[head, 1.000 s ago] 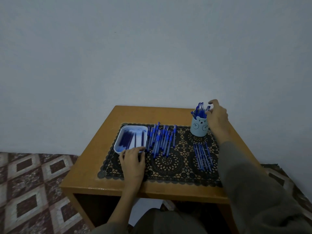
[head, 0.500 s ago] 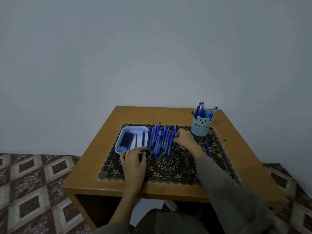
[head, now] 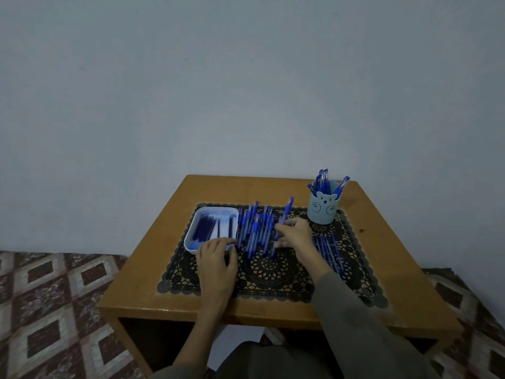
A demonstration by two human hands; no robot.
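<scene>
Pinching one blue pen (head: 287, 212) up from the pen pile (head: 255, 233) at the lace mat's (head: 273, 277) middle, the right hand (head: 295, 233) could drag neighbouring pens askew.

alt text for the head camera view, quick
A person's right hand pinches a blue pen from a pile of pens on a black lace mat, while the left hand touches a white tray of refills. A bear-face pen cup stands behind.

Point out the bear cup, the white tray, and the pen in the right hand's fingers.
bear cup (head: 323, 214): head view, front wall under the face.
white tray (head: 191, 231): head view, left rim.
pen (head: 287, 211): head view, upper barrel.
</scene>
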